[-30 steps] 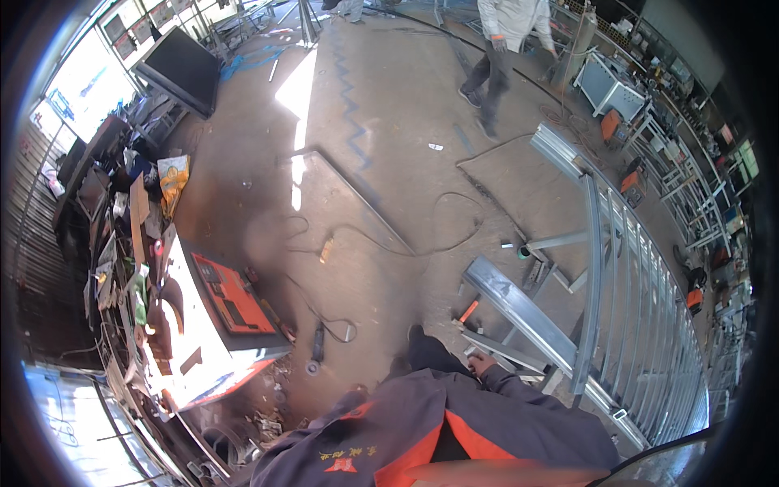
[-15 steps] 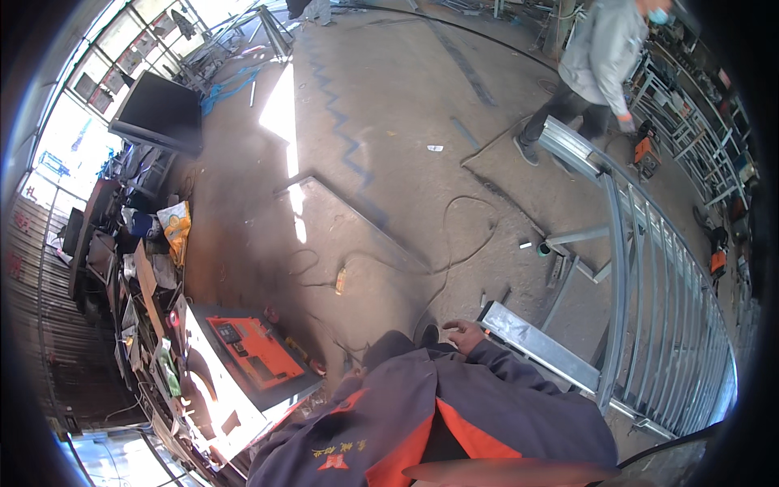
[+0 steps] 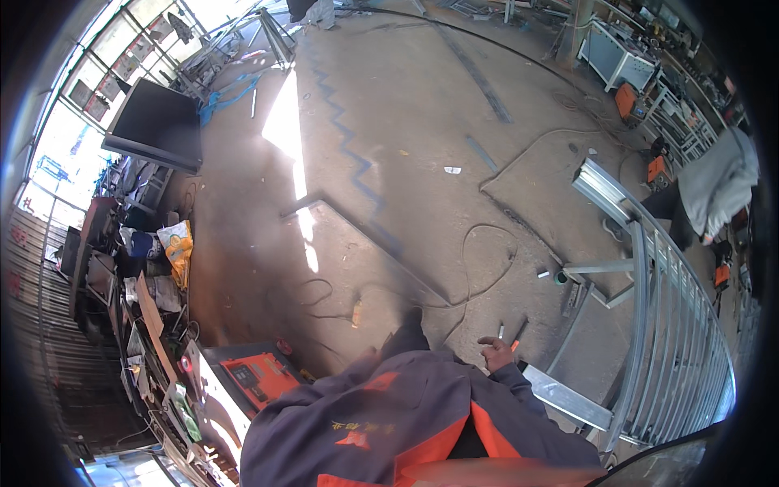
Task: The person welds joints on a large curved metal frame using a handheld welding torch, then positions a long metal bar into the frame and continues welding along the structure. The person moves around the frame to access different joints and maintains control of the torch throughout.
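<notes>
My right hand (image 3: 497, 355) hangs low in front of me. Its fingers are loosely bent and apart, with nothing visible in them. Just beyond it on the floor lies a dark stick-like piece with an orange end (image 3: 520, 331), near the hand but apparently not held. The end of a flat metal bar (image 3: 564, 395) lies to the right of my sleeve. Of my left hand (image 3: 370, 355) only a dim, blurred bit shows at the sleeve's edge, so its fingers cannot be made out.
A welded metal railing (image 3: 641, 325) stands at my right, and a person in grey (image 3: 718, 187) is beyond it. An orange-and-black machine (image 3: 258, 377) is at left. Cable (image 3: 511, 252) and an angled metal strip (image 3: 381, 253) lie on the floor ahead. A black box-like panel (image 3: 154, 126) stands far left.
My view has shifted and my right hand has swung rightward, away from my body. My left hand is more hidden. The person in grey has moved right and nearer, behind the railing.
</notes>
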`<state>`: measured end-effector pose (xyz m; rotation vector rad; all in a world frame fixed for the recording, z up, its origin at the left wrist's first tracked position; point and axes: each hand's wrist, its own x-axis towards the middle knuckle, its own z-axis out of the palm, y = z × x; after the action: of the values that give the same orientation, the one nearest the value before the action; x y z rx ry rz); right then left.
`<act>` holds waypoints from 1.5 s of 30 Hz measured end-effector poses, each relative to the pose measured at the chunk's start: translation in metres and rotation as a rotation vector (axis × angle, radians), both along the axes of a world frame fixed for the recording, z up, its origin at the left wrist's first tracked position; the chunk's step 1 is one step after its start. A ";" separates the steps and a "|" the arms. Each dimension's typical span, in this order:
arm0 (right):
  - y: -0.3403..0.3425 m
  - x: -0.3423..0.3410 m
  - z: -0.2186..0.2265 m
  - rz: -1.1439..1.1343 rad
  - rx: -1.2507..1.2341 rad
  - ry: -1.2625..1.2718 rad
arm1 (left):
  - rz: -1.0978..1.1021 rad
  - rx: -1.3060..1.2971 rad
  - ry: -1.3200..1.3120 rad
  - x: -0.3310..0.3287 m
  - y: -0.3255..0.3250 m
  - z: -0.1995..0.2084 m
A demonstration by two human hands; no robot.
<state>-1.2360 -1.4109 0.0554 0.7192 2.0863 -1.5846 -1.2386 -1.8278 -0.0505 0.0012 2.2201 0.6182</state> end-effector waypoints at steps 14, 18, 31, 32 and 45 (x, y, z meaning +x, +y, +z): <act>-0.042 -0.064 0.014 -0.232 0.009 0.069 | -0.100 0.010 -0.124 -0.158 -0.067 -0.104; -0.033 -0.072 0.011 -0.400 -0.097 0.046 | -0.060 0.032 -0.269 -0.190 -0.045 -0.081; 0.108 -0.106 -0.005 -0.658 -0.106 -0.049 | -0.391 -0.073 -0.190 -0.353 0.114 -0.038; 0.123 -0.106 -0.006 -0.685 -0.100 -0.040 | -0.409 -0.065 -0.173 -0.367 0.135 -0.037; 0.228 -0.066 -0.010 -1.117 -0.018 -0.152 | -0.525 0.011 -0.098 -0.472 0.454 -0.024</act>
<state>-1.3022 -1.1824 0.0451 2.1525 1.5673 -1.9095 -1.7104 -1.3737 -0.0747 0.5300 2.0041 0.3286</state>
